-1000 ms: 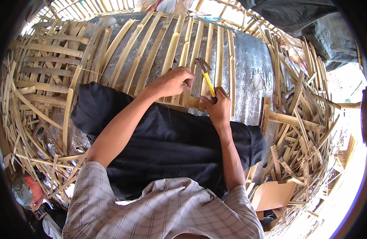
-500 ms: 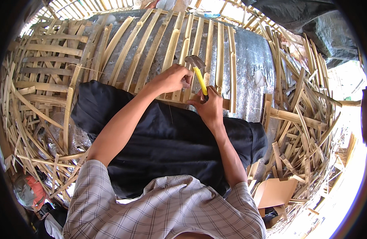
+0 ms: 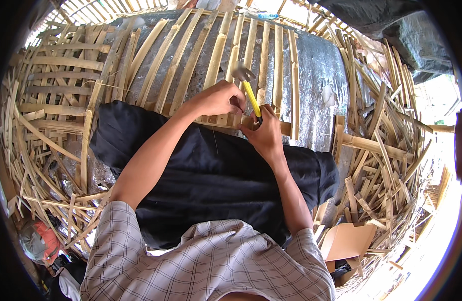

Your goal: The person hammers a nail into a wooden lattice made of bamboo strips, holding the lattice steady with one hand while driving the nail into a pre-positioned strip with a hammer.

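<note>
Yellow-handled hammer [image 3: 250, 93] in right hand [image 3: 265, 129], grip closed round the dark lower end of the handle, head blurred, above bamboo slats [image 3: 278, 70]. Left hand [image 3: 221, 100] just beside it, curled nearly closed near the slats' lower ends; cannot tell whether that grip has hold of anything. Slats side by side, bamboo crosspiece [image 3: 286, 129] near lower ends, silvery sheet [image 3: 319, 65] behind. Black cloth [image 3: 211, 175] below both hands.

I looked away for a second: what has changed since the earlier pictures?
The right hand has moved left, bringing the yellow-handled hammer closer to the left hand. No grip was visibly taken or released. The left hand stayed over the bamboo strips.
</note>
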`<state>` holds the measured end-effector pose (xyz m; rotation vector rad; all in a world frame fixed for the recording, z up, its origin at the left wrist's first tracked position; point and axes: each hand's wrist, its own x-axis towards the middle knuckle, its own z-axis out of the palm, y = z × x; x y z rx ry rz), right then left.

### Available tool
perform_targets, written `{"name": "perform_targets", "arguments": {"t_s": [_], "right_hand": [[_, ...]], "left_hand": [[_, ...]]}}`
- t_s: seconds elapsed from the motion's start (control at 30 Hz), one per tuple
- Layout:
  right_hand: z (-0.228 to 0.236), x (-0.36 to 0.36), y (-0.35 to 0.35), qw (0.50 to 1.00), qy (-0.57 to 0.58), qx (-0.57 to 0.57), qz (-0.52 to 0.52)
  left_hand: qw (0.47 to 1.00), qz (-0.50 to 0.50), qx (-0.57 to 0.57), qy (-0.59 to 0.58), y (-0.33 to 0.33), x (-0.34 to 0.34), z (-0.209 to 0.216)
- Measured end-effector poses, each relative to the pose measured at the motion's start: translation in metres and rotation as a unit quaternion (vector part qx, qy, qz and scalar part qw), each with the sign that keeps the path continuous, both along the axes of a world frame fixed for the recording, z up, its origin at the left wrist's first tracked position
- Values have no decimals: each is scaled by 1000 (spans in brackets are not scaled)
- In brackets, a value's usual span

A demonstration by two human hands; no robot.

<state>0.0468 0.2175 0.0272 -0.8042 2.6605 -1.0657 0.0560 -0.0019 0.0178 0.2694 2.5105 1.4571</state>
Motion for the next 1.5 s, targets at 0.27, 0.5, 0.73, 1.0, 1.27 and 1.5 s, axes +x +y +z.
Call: {"name": "perform_targets", "arguments": {"t_s": [0.27, 0.5, 0.73, 1.0, 1.27, 1.5], "right_hand": [[3, -1, 4, 1000, -2, 1, 11], [-8, -5, 6, 999, 15, -40, 20], [-13, -8, 15, 997, 29, -67, 24], [-11, 6, 35, 994, 54, -91, -5], [-19, 11, 51, 991, 74, -106, -18], [2, 33, 52, 996, 25, -70, -43]], "left_hand": [[999, -43, -17, 25, -2, -1, 1], [998, -51, -16, 44, -2, 1, 6], [999, -24, -24, 42, 1, 10, 13], [999, -32, -23, 29, 1, 15, 12], [998, -30, -7, 48, 7, 17, 3], [997, -23, 3, 68, 7, 21, -3]]}}
